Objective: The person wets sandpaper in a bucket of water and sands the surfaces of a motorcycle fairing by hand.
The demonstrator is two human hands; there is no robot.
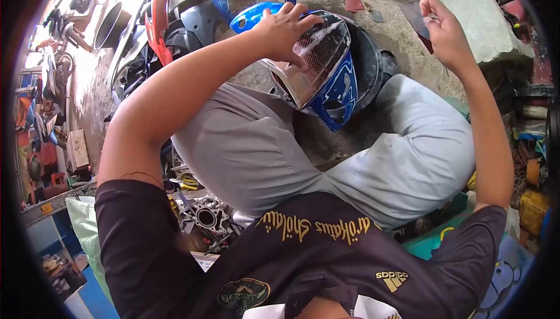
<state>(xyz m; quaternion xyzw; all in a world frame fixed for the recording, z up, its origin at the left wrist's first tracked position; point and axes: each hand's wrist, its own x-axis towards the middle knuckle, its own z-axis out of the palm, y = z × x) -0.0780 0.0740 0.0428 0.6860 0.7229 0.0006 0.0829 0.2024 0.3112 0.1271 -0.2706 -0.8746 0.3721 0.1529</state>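
Grey trousers (251, 150) cover your bent legs, and beyond your lap the blue panel with mesh (335, 94) lies between your knees, partly over a dark round tub (370, 56). It sits directly beneath your left hand (283, 34), whose fingers are spread wide and curved over its mesh side; you cannot tell how firmly they press. Well to the right of the panel, your raised right hand (446, 33) is closed, pinching a thin sheet (415, 20). Farther off, a red scrap (353, 3) lies on the floor (391, 18).
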